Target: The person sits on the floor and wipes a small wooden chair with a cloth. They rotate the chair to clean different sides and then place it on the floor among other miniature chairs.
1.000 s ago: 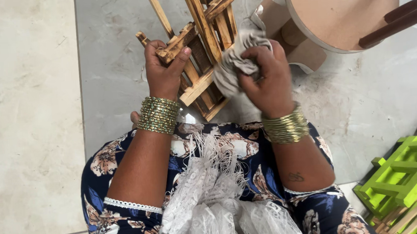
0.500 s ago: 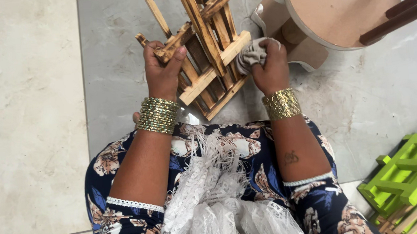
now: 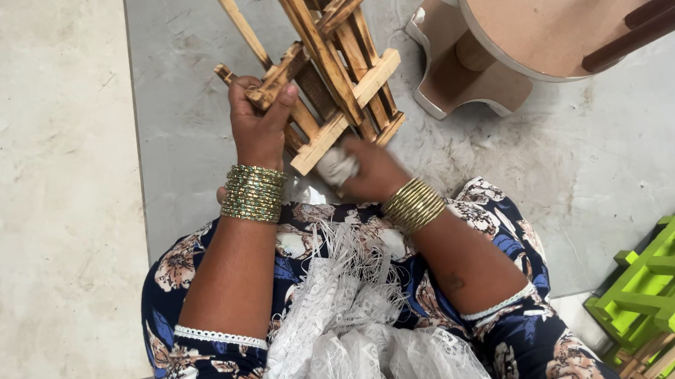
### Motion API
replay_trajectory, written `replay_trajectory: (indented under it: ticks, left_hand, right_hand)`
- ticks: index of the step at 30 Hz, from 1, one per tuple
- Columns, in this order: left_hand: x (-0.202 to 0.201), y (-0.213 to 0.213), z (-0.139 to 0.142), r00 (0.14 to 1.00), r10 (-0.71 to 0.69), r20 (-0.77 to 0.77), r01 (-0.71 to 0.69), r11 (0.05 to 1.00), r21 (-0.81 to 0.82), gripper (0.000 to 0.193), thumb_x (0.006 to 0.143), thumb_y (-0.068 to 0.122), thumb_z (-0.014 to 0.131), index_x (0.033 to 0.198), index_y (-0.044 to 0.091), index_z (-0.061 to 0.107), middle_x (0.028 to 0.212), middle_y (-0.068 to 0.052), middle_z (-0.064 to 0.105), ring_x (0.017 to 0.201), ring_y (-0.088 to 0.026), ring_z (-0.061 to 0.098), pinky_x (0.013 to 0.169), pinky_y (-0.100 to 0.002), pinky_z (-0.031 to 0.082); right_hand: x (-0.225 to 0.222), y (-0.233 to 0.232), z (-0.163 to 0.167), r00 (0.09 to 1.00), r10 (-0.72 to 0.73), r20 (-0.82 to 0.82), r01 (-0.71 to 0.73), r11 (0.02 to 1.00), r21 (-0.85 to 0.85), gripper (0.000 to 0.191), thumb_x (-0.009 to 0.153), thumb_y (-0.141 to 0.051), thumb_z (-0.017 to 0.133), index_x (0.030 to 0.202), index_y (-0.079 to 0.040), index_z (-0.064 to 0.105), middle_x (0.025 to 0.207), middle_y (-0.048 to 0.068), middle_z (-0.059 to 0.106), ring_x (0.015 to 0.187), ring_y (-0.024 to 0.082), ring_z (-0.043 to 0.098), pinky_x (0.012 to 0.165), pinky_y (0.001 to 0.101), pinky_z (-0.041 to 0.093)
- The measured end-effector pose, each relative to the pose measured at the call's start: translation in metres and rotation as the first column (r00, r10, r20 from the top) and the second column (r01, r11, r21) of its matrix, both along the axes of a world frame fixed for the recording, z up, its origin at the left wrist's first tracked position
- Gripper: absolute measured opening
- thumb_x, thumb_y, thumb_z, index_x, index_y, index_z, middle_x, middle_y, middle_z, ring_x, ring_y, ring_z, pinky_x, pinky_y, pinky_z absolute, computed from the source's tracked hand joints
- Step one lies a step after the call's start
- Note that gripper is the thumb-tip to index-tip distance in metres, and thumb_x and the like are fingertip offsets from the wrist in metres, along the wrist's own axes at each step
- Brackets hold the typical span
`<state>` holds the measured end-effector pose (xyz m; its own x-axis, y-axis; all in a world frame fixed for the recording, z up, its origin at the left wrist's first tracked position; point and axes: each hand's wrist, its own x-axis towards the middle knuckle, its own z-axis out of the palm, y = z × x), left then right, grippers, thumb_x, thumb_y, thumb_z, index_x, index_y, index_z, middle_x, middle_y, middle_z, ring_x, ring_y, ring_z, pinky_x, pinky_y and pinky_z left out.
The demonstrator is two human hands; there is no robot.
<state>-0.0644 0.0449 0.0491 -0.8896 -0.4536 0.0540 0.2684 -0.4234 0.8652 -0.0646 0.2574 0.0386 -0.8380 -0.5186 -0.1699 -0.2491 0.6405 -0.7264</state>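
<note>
Since half a second ago the right hand (image 3: 372, 171) has dropped from the upper right edge of the wooden slatted frame (image 3: 329, 71) to its lower end, and it shows blurred; the left hand (image 3: 257, 120) has kept its place on the frame's left side.

Nearest, at 6 o'clock, a white lace cloth (image 3: 355, 331) lies over the lap of a dark floral dress (image 3: 207, 365). Just above it, both wrists carry stacks of gold bangles (image 3: 252, 193).

The right hand's grip is clenched around a small pale rag (image 3: 334, 164), which it presses against the bottom slat of the frame near the middle of the view. The left hand, at about 11 o'clock from the right, grasps a scorched-looking crosspiece of the frame, thumb on top and fingers wrapped behind.

The frame itself runs from the centre up toward 12 o'clock, tilted, held off the grey tiled floor (image 3: 186, 65) by the two hands. Its thin legs stick out past the top edge.

Farther off, at 1 to 2 o'clock, a round brown stool (image 3: 548, 32) lies on the floor beside its cross-shaped base. At 4 o'clock, near the right edge, sits a bright green slatted piece (image 3: 660, 270), well apart from the hands.
</note>
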Motion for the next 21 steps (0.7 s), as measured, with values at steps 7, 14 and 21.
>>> replay_trajectory:
  ticks: [7, 14, 21]
  left_hand:
    - [0.002, 0.010, 0.000, 0.999, -0.045, -0.010, 0.045, 0.996, -0.072, 0.039, 0.092, 0.006, 0.084, 0.106, 0.012, 0.048, 0.100, -0.003, 0.068, 0.091, -0.009, 0.065, 0.081, -0.024, 0.057]
    - [0.001, 0.009, 0.006, 0.999, -0.019, -0.027, 0.018, 0.999, -0.037, 0.040, 0.092, 0.007, 0.082, 0.109, 0.012, 0.046, 0.102, -0.004, 0.069, 0.093, -0.009, 0.066, 0.082, -0.024, 0.057]
    - [0.006, 0.010, 0.009, 0.998, -0.056, -0.017, 0.055, 0.998, -0.039, 0.040, 0.093, 0.007, 0.082, 0.109, 0.012, 0.046, 0.105, -0.004, 0.069, 0.096, -0.009, 0.067, 0.086, -0.024, 0.058]
  right_hand:
    - [-0.080, 0.060, -0.018, 0.728, -0.321, -0.606, 0.400, 0.917, -0.005, 0.043, 0.074, -0.020, 0.087, 0.107, -0.004, 0.064, 0.104, 0.021, 0.067, 0.100, 0.042, 0.065, 0.088, 0.0489, 0.052]
    - [0.014, 0.016, -0.001, 0.967, -0.075, -0.245, 0.127, 0.970, 0.207, 0.035, 0.077, -0.019, 0.077, 0.108, -0.005, 0.067, 0.107, 0.025, 0.066, 0.097, 0.041, 0.066, 0.087, 0.0481, 0.054]
    - [-0.034, 0.057, -0.007, 0.965, -0.193, -0.179, 0.233, 0.943, 0.238, 0.050, 0.072, -0.022, 0.079, 0.118, -0.005, 0.067, 0.109, 0.024, 0.068, 0.099, 0.040, 0.068, 0.088, 0.0465, 0.054]
